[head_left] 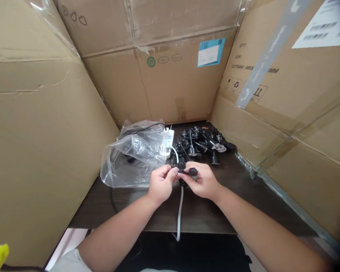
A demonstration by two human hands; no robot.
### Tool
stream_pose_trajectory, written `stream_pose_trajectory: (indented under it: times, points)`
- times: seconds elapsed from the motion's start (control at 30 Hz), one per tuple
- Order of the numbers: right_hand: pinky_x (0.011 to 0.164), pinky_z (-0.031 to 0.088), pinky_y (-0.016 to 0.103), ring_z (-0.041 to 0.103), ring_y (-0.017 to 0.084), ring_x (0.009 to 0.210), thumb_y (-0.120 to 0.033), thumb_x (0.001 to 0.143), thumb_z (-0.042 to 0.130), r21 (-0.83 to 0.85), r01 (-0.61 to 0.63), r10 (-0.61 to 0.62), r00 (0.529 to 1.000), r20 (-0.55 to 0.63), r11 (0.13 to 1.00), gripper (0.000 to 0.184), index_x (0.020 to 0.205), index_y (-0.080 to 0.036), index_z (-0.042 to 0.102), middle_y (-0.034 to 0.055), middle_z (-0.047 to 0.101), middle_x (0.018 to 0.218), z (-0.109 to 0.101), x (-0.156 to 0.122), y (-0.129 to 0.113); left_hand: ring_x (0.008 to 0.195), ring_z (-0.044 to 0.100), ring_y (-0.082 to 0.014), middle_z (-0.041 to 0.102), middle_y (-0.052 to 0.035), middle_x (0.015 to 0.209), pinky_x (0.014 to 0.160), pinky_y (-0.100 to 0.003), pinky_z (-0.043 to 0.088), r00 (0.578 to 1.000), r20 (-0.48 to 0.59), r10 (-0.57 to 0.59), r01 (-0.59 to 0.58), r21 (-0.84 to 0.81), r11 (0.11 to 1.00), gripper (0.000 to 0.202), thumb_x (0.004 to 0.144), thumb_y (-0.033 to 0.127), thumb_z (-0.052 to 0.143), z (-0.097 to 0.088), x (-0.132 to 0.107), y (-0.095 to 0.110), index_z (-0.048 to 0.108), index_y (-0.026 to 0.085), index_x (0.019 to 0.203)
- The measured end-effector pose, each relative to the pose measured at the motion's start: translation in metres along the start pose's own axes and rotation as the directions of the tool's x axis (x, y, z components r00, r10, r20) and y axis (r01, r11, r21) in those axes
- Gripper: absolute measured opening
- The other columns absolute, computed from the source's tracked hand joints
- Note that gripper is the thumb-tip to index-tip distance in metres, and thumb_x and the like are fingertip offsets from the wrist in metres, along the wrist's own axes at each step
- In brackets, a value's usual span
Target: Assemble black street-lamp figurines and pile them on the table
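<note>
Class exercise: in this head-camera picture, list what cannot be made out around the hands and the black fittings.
Head view:
- Black fitting: the left hand and right hand cover much of it.
- Grey cable: its path behind the hands is hidden.
- Pile of black fittings: overlapping, too small to count.
- Plastic bag: its creases obscure the dark object inside.
- Printed label: cut off by the top right edge.

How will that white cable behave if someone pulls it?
Probably flexible but slightly springy: the white cable keeps smooth, open bends rather than kinks. It looks light, since its lower end hangs past the edge of the dark tabletop without visibly sagging sharply. Pulled, it would likely slide rather than grip.
</note>
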State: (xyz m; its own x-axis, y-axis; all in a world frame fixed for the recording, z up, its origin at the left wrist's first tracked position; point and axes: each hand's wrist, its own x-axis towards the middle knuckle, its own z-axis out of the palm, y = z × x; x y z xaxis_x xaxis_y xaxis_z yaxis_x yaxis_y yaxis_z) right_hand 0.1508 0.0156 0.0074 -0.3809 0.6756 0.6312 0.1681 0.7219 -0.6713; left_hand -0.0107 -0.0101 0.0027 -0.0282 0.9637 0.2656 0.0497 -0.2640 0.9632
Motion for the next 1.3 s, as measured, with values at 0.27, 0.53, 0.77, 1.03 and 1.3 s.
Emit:
stream_pose_trajectory:
  times: [0.27, 0.53, 0.77, 1.03, 1.3]
  points:
    - [0.052, 0.046, 0.027, 0.051, 0.012, 0.051, -0.034, 0.079, 0.07, 0.347, -0.29, 0.299, 0.954, 0.028, 0.892, 0.027, 0.063, -0.018, 0.057, -0.0015, 0.056, 0.057, 0.006, 0.001, 0.002, 0.065, 0.057, -0.0144, 0.062, -0.0024, 0.066, 0.066, -0.026, 0.048, 1.0, -0.01, 0.027, -0.028, -0.05, 0.998, 0.028, 0.086, 0.034, 0.062, 0.001, -0.004, -0.013, 0.066, 0.015, 0.065]
    - [0.052, 0.05, 0.028, 0.056, 0.013, 0.053, -0.046, 0.072, 0.076, 0.465, -0.39, 0.411, 0.91, 0.059, 0.795, 0.035, 0.068, -0.017, 0.056, -0.0006, 0.058, 0.06, 0.01, -0.001, 0.002, 0.062, 0.058, -0.0126, 0.063, -0.0012, 0.064, 0.065, -0.025, 0.048, 1.0, -0.014, -0.023, 0.02, -0.201, 0.979, 0.024, 0.087, 0.034, 0.061, 0.005, -0.006, -0.021, 0.067, 0.015, 0.075]
    - [0.056, 0.048, 0.026, 0.057, 0.013, 0.057, -0.026, 0.086, 0.063, 0.131, -0.047, 0.051, 0.998, -0.029, 0.99, 0.023, 0.065, -0.018, 0.058, 0.0015, 0.06, 0.062, 0.005, 0.0, -0.002, 0.061, 0.057, -0.0104, 0.062, -0.0003, 0.064, 0.063, -0.022, 0.046, 0.999, 0.023, -0.037, 0.042, -0.281, 0.959, 0.026, 0.089, 0.034, 0.06, 0.006, -0.005, -0.023, 0.064, 0.014, 0.073]
    - [0.06, 0.053, 0.029, 0.061, 0.016, 0.06, -0.035, 0.085, 0.066, 0.272, -0.149, 0.158, 0.987, -0.008, 0.951, 0.027, 0.066, -0.017, 0.059, 0.0021, 0.062, 0.064, 0.006, -0.001, 0.001, 0.062, 0.058, -0.0094, 0.064, 0.0002, 0.069, 0.063, -0.021, 0.048, 0.998, 0.023, -0.055, 0.059, -0.394, 0.917, 0.019, 0.087, 0.032, 0.063, 0.009, -0.004, -0.026, 0.066, 0.014, 0.081]
    - [0.06, 0.054, 0.029, 0.062, 0.017, 0.062, -0.038, 0.079, 0.073, 0.345, -0.247, 0.278, 0.959, -0.044, 0.906, 0.028, 0.067, -0.017, 0.059, 0.0029, 0.064, 0.067, 0.008, -0.005, 0.008, 0.063, 0.061, -0.0114, 0.067, -0.0019, 0.066, 0.065, -0.023, 0.05, 0.998, 0.019, -0.058, 0.061, -0.328, 0.943, 0.021, 0.086, 0.033, 0.066, 0.005, -0.004, -0.023, 0.07, 0.014, 0.08]
